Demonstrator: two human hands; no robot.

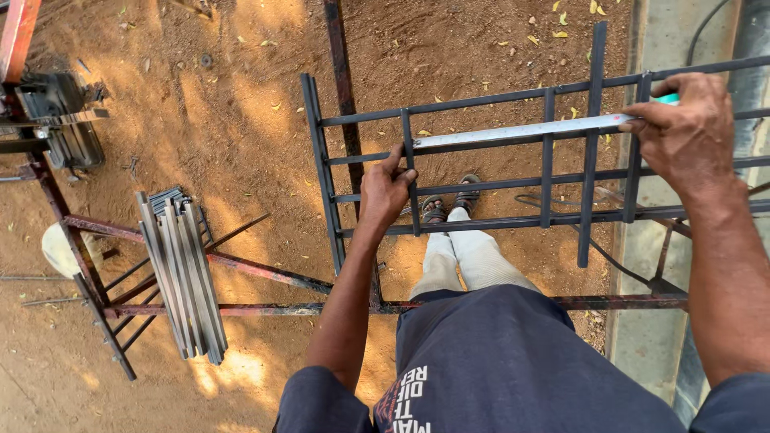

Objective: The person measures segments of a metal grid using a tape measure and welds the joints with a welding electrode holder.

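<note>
Keep the steel rule point(521, 131) flat along the upper bar of the dark metal grille point(449, 186), your left hand point(385, 191) pinching its near end at the upright, your right hand point(686, 132) clamping the far end.

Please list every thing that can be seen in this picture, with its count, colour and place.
metal grille: one, dark grey, centre, lying across the stand
steel ruler: one, silver, laid along an upper bar of the grille
pen-like tool: one, turquoise, in the right hand
bundle of flat bars: one stack, grey, left, on the stand
metal stand: one, rusty red, under the grille and bars
machine: one, dark, upper left
ground: red-brown soil with yellow leaves
sandals: two, dark, on the feet
left hand: one, grip on a vertical bar
right hand: one, pressing the ruler's right end
</note>
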